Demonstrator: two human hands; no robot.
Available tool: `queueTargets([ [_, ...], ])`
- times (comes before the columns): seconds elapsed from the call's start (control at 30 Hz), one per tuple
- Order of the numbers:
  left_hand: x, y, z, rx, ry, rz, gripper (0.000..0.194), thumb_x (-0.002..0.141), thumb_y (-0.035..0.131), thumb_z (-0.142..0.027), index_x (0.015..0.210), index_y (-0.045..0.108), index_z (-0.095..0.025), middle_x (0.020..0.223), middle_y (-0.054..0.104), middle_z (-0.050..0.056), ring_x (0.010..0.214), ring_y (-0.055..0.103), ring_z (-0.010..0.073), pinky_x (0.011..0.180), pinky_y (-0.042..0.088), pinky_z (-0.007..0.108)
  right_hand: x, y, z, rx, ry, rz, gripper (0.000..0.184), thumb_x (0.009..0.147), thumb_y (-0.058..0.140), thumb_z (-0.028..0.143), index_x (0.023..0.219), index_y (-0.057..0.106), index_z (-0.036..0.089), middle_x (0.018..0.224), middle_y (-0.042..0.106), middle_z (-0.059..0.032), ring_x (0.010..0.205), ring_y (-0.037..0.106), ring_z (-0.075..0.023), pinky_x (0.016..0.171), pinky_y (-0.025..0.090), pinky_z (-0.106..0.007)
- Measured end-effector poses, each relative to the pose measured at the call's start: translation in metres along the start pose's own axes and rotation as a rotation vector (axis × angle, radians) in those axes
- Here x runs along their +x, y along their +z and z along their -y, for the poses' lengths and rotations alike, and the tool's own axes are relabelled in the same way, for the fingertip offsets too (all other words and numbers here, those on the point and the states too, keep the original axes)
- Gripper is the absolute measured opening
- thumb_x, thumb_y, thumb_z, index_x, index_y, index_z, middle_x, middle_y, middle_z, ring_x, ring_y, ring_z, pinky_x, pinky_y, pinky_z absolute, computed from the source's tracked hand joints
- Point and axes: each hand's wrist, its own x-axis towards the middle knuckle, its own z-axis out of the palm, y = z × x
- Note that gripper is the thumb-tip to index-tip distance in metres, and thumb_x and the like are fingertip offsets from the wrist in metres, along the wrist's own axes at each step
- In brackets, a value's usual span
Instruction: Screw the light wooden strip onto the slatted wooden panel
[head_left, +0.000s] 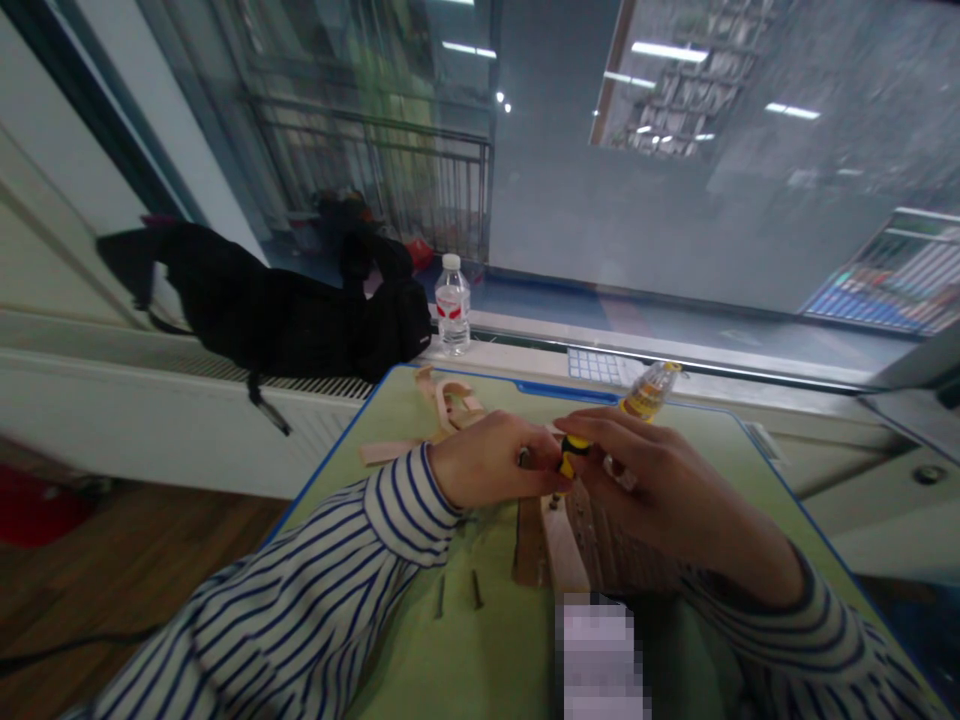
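My left hand [499, 455] comes in with fingers closed on the lower end of a yellow-and-black tool [574, 446], which resembles a screwdriver. My right hand [660, 480] wraps its fingers around the same tool from the other side. Beyond the right knuckles shows a clear-and-yellow piece [649, 390]; whether it belongs to that tool is hidden. Under the hands, a pale wooden strip [564, 548] lies over corrugated cardboard [531, 550], with a screw [555, 501] standing in its far part. Two loose screws [440, 596] lie left of the cardboard.
Light wooden parts [454, 402] and a flat wooden piece [386, 453] lie on the green, blue-edged table [405, 670]. On the sill behind stand a water bottle [452, 310] and a black bag [277, 310]. A window closes off the far side.
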Motion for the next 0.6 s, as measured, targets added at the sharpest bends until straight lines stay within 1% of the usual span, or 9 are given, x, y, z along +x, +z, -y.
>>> queueTargets([
  [0.07, 0.0003, 0.0000, 0.0003, 0.006, 0.026, 0.012, 0.022, 0.082, 0.062, -0.033, 0.073, 0.065, -0.014, 0.071, 0.067, 0.000, 0.066, 0.060, 0.0103, 0.061, 0.040, 0.020, -0.0006, 0.0012, -0.0017, 0.004, -0.009, 0.005, 0.025, 0.092, 0.047, 0.018, 0.116, 0.056, 0.020, 0.116, 0.064, -0.0053, 0.098, 0.063, -0.0159, 0.085, 0.050, -0.031],
  [0.2, 0.0004, 0.0019, 0.0015, -0.004, 0.063, 0.046, 0.014, 0.083, 0.059, -0.024, 0.085, 0.068, -0.014, 0.076, 0.068, 0.000, 0.069, 0.060, 0.0104, 0.063, 0.041, 0.019, -0.0015, 0.0026, -0.0044, -0.022, 0.014, -0.005, 0.021, 0.093, 0.049, 0.024, 0.112, 0.058, 0.021, 0.111, 0.064, -0.0046, 0.094, 0.064, -0.0165, 0.083, 0.051, -0.032],
  [0.3, 0.0003, 0.0030, 0.0013, -0.007, 0.077, 0.041, 0.014, 0.081, 0.059, -0.021, 0.089, 0.069, -0.015, 0.076, 0.067, 0.000, 0.068, 0.060, 0.0099, 0.061, 0.041, 0.018, -0.0009, 0.0030, -0.0044, -0.047, 0.039, 0.004, 0.020, 0.093, 0.049, 0.027, 0.111, 0.058, 0.021, 0.107, 0.064, -0.0050, 0.093, 0.064, -0.0179, 0.082, 0.051, -0.034],
  [0.4, 0.0004, 0.0025, -0.0001, -0.025, 0.054, 0.029, 0.014, 0.080, 0.062, -0.025, 0.087, 0.071, -0.016, 0.074, 0.067, -0.001, 0.069, 0.061, 0.0101, 0.062, 0.041, 0.018, 0.0004, 0.0032, -0.0033, -0.054, 0.043, 0.007, 0.021, 0.094, 0.048, 0.029, 0.110, 0.058, 0.020, 0.105, 0.064, -0.0052, 0.092, 0.064, -0.0184, 0.081, 0.051, -0.035],
  [0.5, 0.0007, 0.0014, -0.0010, -0.027, -0.007, 0.000, 0.020, 0.078, 0.067, -0.033, 0.085, 0.071, -0.016, 0.075, 0.068, -0.001, 0.071, 0.061, 0.0117, 0.063, 0.041, 0.020, 0.0013, 0.0031, -0.0022, -0.054, 0.041, 0.005, 0.021, 0.094, 0.047, 0.030, 0.111, 0.058, 0.020, 0.105, 0.064, -0.0048, 0.090, 0.064, -0.0181, 0.079, 0.051, -0.035],
  [0.6, 0.0008, 0.0007, -0.0013, -0.014, -0.033, -0.010, 0.023, 0.079, 0.066, -0.036, 0.087, 0.070, -0.015, 0.074, 0.067, 0.000, 0.068, 0.059, 0.0116, 0.062, 0.039, 0.020, 0.0009, 0.0014, -0.0013, -0.039, 0.049, 0.017, 0.022, 0.094, 0.047, 0.030, 0.111, 0.058, 0.021, 0.105, 0.064, -0.0049, 0.090, 0.064, -0.0177, 0.080, 0.051, -0.035],
])
